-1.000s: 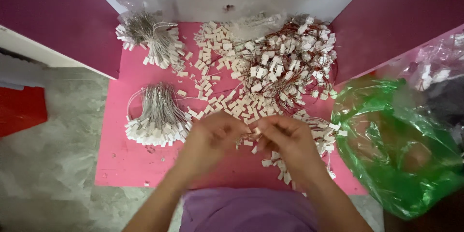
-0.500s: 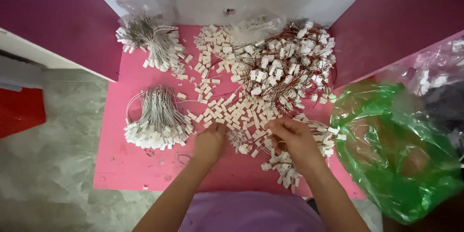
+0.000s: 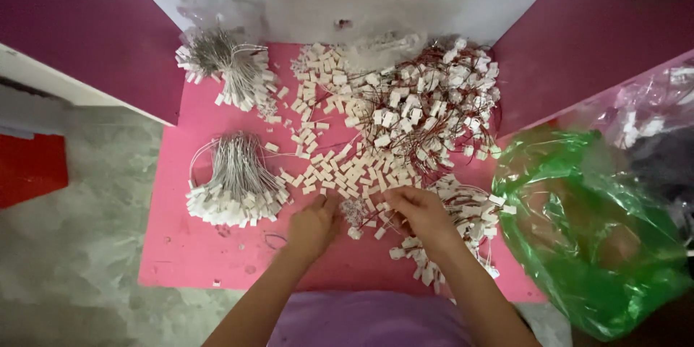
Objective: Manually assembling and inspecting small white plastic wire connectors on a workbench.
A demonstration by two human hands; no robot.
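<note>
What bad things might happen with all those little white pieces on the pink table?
The tangled wired pieces might snag and drag neighbours along when pulled. Loose white pieces lie close to the sorted bundle, so a sweep of the left hand could mix them. Pieces under the right hand sit near the pink table edge and may fall.

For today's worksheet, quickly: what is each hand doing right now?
Left hand: curled, fingertips on the loose white tags; grip cannot be told.
Right hand: curled over tags; grip cannot be told.
</note>
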